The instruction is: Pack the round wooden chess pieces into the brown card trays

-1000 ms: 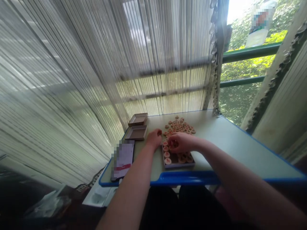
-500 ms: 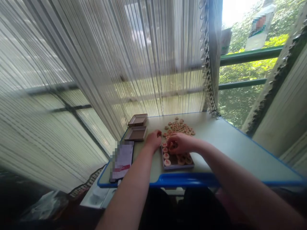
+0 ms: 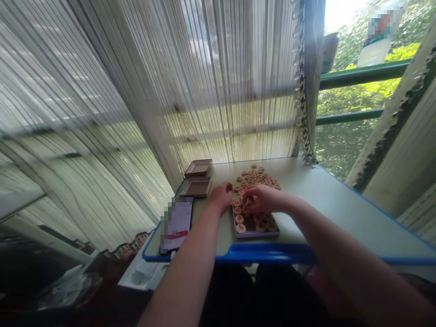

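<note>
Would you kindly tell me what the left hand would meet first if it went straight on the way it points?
Probably the left side of the loose round pieces on the table, towards which the left hand points; its height above the surface is unclear.

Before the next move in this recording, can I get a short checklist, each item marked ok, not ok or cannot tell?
1. Open box flat on the table: ok.
2. Red-marked pieces along the box's left wall, marks facing up: ok.
3. Right hand over the box: ok. Firm grip on a piece: cannot tell.
4. Left hand holding a piece: cannot tell; its grip is hidden.
5. Table beyond the box free of loose pieces: not ok, many are spread there.
6. Flat device apart from the box: ok, off to its left.
</note>
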